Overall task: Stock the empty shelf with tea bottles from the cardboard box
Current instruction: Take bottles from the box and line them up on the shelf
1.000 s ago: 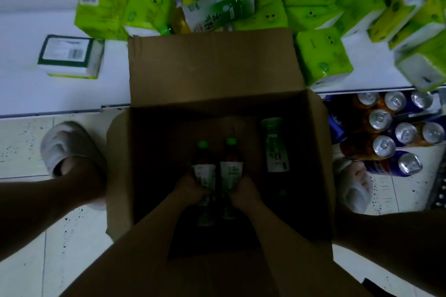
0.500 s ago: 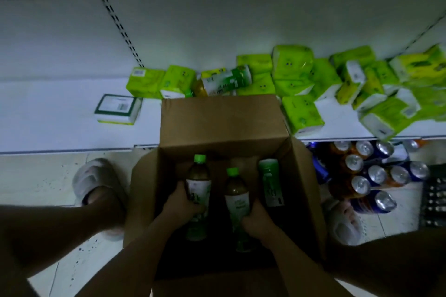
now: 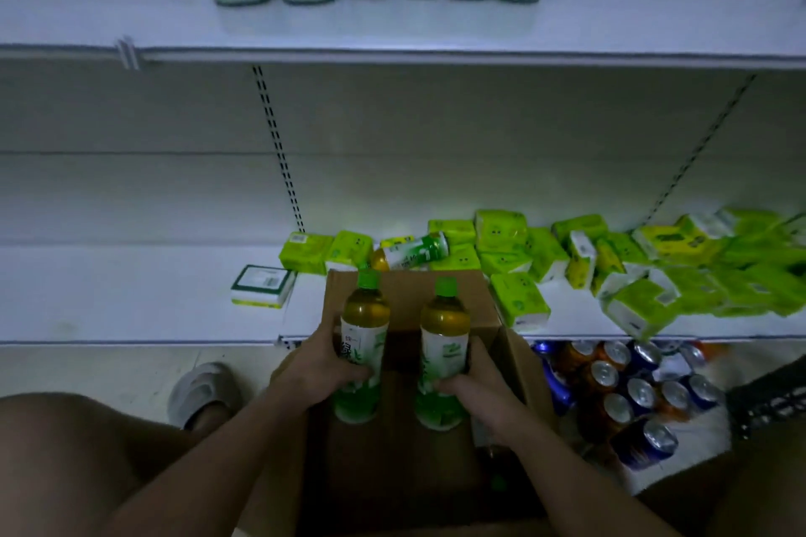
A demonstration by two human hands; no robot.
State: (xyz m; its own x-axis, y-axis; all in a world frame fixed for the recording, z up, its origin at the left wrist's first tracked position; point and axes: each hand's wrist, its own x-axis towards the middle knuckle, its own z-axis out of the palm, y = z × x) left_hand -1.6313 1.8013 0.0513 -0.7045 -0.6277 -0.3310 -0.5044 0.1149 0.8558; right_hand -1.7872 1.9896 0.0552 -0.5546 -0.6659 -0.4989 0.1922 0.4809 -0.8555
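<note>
Head view: two green-capped plastic tea bottles, upright above the open brown cardboard box (image 3: 510, 344) at six o'clock. Left hand (image 3: 322, 366) wraps the left tea bottle (image 3: 364, 318) at its label; right hand (image 3: 475, 392) grips the right tea bottle (image 3: 445, 331) low down. Full, so likely weighty, stiff, smooth; mid-body holds look sound. White upper shelf (image 3: 436, 52) at twelve: six green bottles showing.
</note>
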